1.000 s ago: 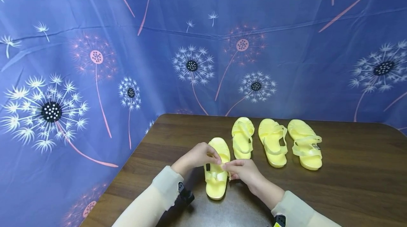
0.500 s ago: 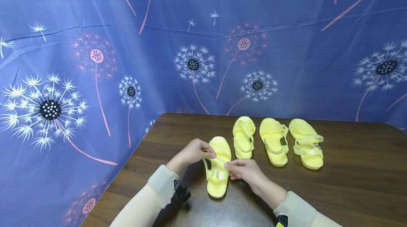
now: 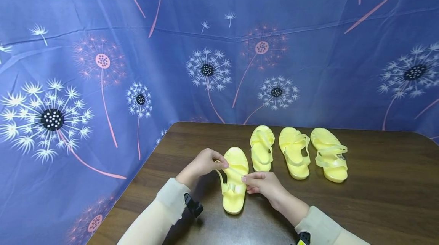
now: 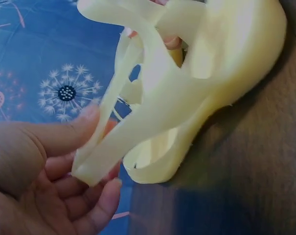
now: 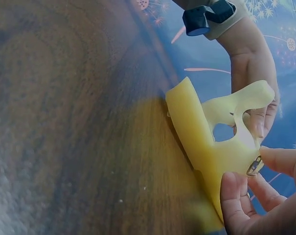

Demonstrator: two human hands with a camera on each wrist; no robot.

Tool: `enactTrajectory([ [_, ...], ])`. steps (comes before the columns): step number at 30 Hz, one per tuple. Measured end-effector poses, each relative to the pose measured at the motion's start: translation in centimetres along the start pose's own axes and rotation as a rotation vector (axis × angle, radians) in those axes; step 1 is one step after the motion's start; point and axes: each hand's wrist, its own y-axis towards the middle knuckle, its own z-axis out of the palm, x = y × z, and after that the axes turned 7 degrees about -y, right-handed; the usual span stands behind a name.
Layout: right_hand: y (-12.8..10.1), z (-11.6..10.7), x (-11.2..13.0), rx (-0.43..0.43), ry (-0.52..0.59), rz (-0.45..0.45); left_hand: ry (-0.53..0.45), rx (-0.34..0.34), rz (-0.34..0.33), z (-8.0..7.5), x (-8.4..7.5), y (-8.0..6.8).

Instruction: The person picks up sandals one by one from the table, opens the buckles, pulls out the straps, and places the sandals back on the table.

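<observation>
Head view: I see four yellow sandals on the bench [image 3: 377, 199]; three stand in a row at the far side [image 3: 262, 148], [image 3: 294, 152], [image 3: 330, 154], and the fourth sandal [image 3: 234, 184] lies nearer, between the hands, sole on the wood. Left hand [image 3: 202, 163] pinches the loose strap [image 3: 230, 169] at the sandal's left edge; right hand [image 3: 262, 184] pinches at the right edge, where the strap ends. The hands are close, one to each side of the sandal. Blue dandelion-print cloth [image 3: 103, 85] hangs behind and to the left. Left wrist view: thumb and fingers [image 4: 96, 115] curl round the strap end [image 4: 96, 156], which is lifted clear of the body. Strap not fastened, as far as I can tell. Right wrist view: fingers [image 5: 236, 196] clamp the sandal's side at a small metal buckle [image 5: 254, 166]; left hand [image 5: 253, 73] is beyond. Judgement: strap and buckle are each in hand but not yet joined, so fastening is left. Whether the far three are buckled I cannot tell.
</observation>
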Motion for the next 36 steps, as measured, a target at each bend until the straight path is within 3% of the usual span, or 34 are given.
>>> enactTrajectory([
  [5,-0.1,0.0,-0.1,-0.007,0.000,0.012,0.002,-0.078,-0.026,-0.5,0.3,0.0],
  [15,0.1,0.4,-0.4,-0.058,0.039,0.037,-0.093,-0.062,-0.013,-0.1,0.3,0.4],
  [25,-0.4,0.2,-0.2,-0.128,0.064,0.035,-0.162,-0.054,-0.068,-0.1,1.5,-1.0],
  [31,-1.1,0.7,0.1,-0.175,0.063,0.047,-0.336,-0.090,-0.091,0.8,1.9,-2.4],
  [36,-1.8,1.2,0.1,-0.141,0.095,0.053,-0.480,-0.123,-0.146,1.9,2.1,-3.2],
])
